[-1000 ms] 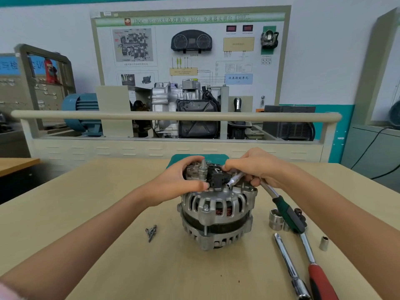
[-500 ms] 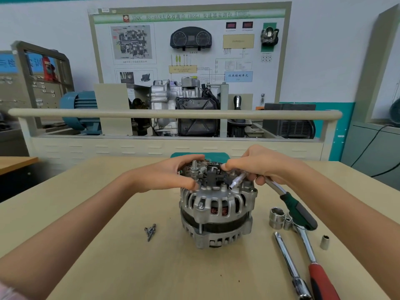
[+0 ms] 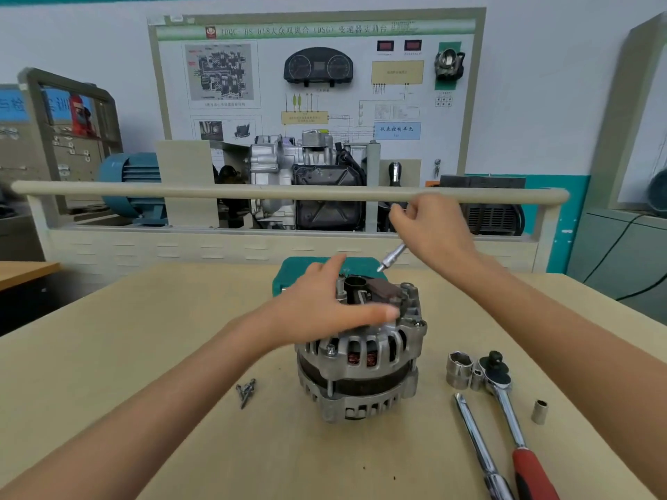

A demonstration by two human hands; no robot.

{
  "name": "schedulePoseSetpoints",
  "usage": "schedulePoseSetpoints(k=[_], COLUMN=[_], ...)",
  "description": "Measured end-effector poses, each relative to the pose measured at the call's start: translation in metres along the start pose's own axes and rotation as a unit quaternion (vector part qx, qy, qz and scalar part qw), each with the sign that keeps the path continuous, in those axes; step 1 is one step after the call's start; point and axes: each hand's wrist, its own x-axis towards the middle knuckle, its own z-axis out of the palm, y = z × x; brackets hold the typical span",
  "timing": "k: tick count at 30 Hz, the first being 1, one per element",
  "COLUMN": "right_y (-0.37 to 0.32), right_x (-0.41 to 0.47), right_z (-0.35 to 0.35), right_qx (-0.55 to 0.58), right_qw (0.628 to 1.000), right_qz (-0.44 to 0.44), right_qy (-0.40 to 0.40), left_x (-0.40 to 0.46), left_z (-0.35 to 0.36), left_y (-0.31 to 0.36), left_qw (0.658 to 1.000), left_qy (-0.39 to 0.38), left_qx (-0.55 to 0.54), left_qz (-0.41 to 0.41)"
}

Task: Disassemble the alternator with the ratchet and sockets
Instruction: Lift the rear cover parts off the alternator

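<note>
The silver alternator (image 3: 361, 373) stands upright at the middle of the table, its black and brown rear parts on top. My left hand (image 3: 325, 308) rests on that top, thumb and index finger stretched out along either side of the parts. My right hand (image 3: 429, 229) is raised above and behind the alternator and grips a driver; only its chrome shaft (image 3: 393, 256) shows, pointing down and to the left, clear of the alternator. A red-handled ratchet (image 3: 505, 402) lies on the table to the right, untouched.
Beside the ratchet head stand a large socket (image 3: 459, 368) and, further right, a small socket (image 3: 539, 411). A chrome extension bar (image 3: 476, 445) lies left of the ratchet. Loose screws (image 3: 246, 389) sit left of the alternator. A green case (image 3: 288, 272) lies behind it.
My right hand has lifted the driver off the alternator's top, up and to the right. My left hand's fingers have straightened over the top.
</note>
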Motion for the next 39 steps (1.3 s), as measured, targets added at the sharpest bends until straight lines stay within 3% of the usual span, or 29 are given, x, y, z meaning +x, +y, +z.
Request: schedulePoseSetpoints(k=[4,9,12,18,21,25,29,31,39], right_y=[-0.001,-0.003,-0.003,0.003,0.004,0.005,0.005,0.005,-0.001], right_x=[0.001,0.005,0.007,0.009,0.008,0.004,0.001,0.000,0.001], right_z=[0.018,0.019,0.015,0.004,0.001,0.000,0.000,0.001,-0.002], right_qx=[-0.063,-0.104,-0.103,-0.092,-0.096,-0.079,-0.052,-0.053,-0.006], right_qw=[0.995,0.983,0.979,0.976,0.968,0.960,0.961,0.961,0.968], right_qz=[-0.077,-0.144,-0.167,-0.199,-0.231,-0.266,-0.269,-0.271,-0.253], right_qy=[0.030,0.051,0.057,0.019,-0.018,-0.045,-0.033,-0.024,-0.009], left_x=[0.005,0.020,0.035,0.031,0.022,0.010,0.007,0.006,0.015], left_z=[0.001,-0.029,-0.053,-0.061,-0.048,-0.023,0.002,0.006,-0.015], left_y=[-0.007,-0.020,-0.024,-0.027,-0.010,0.021,0.021,0.014,-0.005], left_qw=[1.000,0.983,0.969,0.974,0.984,0.996,0.983,0.982,0.976], left_qy=[-0.001,-0.169,-0.244,-0.214,-0.157,-0.028,0.001,0.030,-0.090], left_qx=[0.011,-0.061,-0.041,-0.061,-0.063,0.010,0.156,0.141,0.041], left_qz=[0.022,0.048,0.030,0.038,0.063,0.083,0.099,0.120,0.196])
